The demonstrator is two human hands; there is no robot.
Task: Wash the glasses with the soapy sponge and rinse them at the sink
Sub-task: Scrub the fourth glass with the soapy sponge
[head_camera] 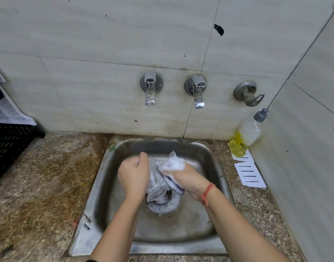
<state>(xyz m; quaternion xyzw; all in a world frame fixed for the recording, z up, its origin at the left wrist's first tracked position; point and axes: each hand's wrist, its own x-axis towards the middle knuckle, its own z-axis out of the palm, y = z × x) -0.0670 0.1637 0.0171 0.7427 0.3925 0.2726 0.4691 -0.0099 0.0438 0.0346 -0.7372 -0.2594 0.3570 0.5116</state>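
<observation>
Soapy glass (156,179) lies gripped by curled fingers of left hand (134,174); right hand (188,179) clutches foamy sponge (173,163).

walls (105,35): pale tiles (stained) | counter (39,186): speckled stone | light: even

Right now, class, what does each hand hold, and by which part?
Left hand grips the soapy glass round its side; right hand clutches the foamy sponge, part unclear.
</observation>
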